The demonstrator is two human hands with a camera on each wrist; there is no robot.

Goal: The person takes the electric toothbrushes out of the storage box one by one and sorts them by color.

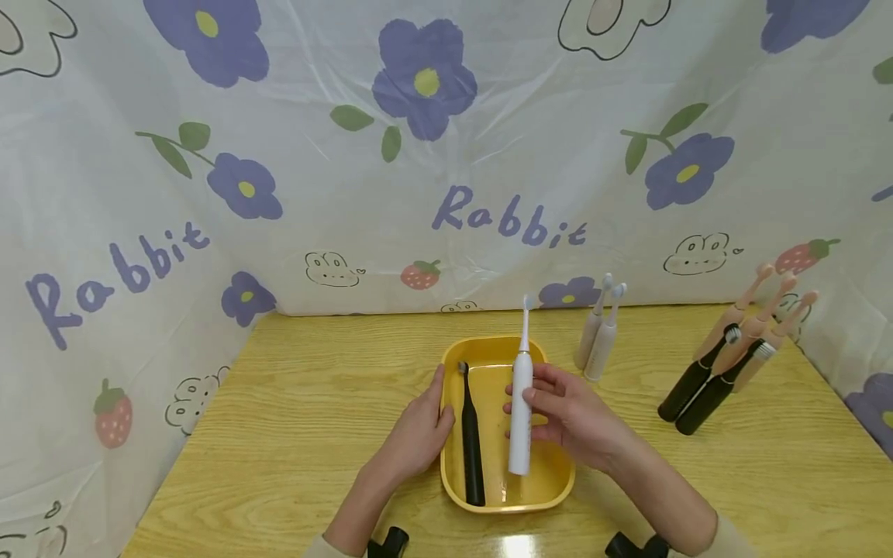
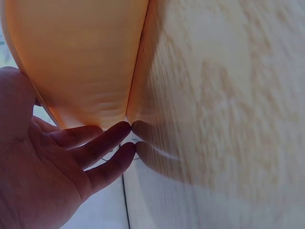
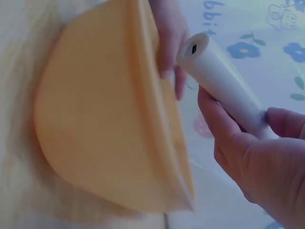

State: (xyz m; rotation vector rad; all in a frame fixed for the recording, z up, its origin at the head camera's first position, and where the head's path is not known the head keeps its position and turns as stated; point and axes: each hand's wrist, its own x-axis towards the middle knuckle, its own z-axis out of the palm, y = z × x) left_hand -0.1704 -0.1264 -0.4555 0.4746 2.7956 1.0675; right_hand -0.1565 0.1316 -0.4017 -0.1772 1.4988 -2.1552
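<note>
The right hand pinches the white toothbrush at mid-handle, likely light, rigid and slippery, while the left hand's straight fingers steady the yellow tray.

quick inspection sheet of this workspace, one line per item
surface: wooden table, bare around the tray
job's things: white toothbrush held over yellow tray; black toothbrush lying inside it
clutter: two white brushes, black brushes and pink brushes standing at right
grippers: right hand grips the white toothbrush; left hand touches the tray's left rim, fingers straight
cables: nothing seen
surroundings: flower-print sheet reading Rabbit
</note>
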